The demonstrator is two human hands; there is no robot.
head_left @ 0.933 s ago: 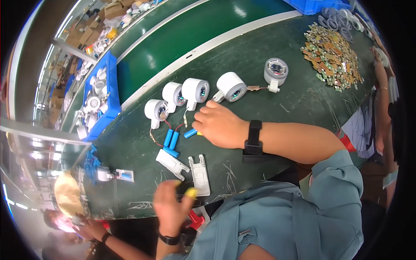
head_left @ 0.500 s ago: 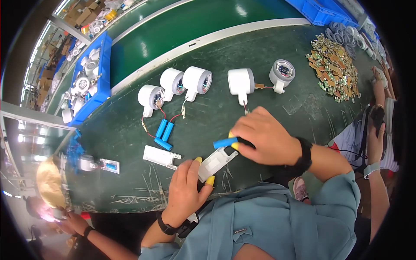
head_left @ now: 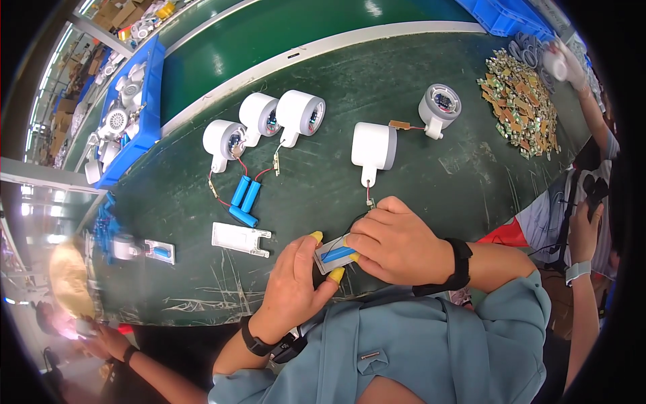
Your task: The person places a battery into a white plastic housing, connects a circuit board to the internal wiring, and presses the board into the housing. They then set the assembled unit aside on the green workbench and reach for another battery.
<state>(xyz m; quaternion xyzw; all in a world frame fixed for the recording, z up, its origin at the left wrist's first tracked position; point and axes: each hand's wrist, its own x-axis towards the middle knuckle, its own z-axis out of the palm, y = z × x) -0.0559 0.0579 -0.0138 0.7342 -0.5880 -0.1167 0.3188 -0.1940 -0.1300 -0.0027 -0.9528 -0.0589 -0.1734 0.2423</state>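
Observation:
My left hand (head_left: 296, 286), with yellow finger covers, grips one end of a white plastic housing half (head_left: 321, 267) near the table's front edge. Lying lengthwise in that housing is a blue cylindrical battery (head_left: 336, 254). My right hand (head_left: 400, 246) closes over the housing's other end, its yellow-covered fingertips on the battery. Just beyond the right hand, a white round device head (head_left: 373, 146) has a thin wire and small circuit board (head_left: 371, 202) hanging from its neck. The right fingers hide the battery's far end.
Left of my hands lie another housing half (head_left: 241, 240) and several blue batteries (head_left: 244, 200) wired to white device heads (head_left: 297, 113). Another head (head_left: 441, 106) and a circuit-board pile (head_left: 518, 101) stand right. A blue crate (head_left: 151, 101) is far left; co-workers' hands (head_left: 111, 340) work at both sides.
My right hand has brought the blue battery down into the white housing, which now sits flatter between both hands. At the far right, a co-worker's gloved hand has reached in with a white part.

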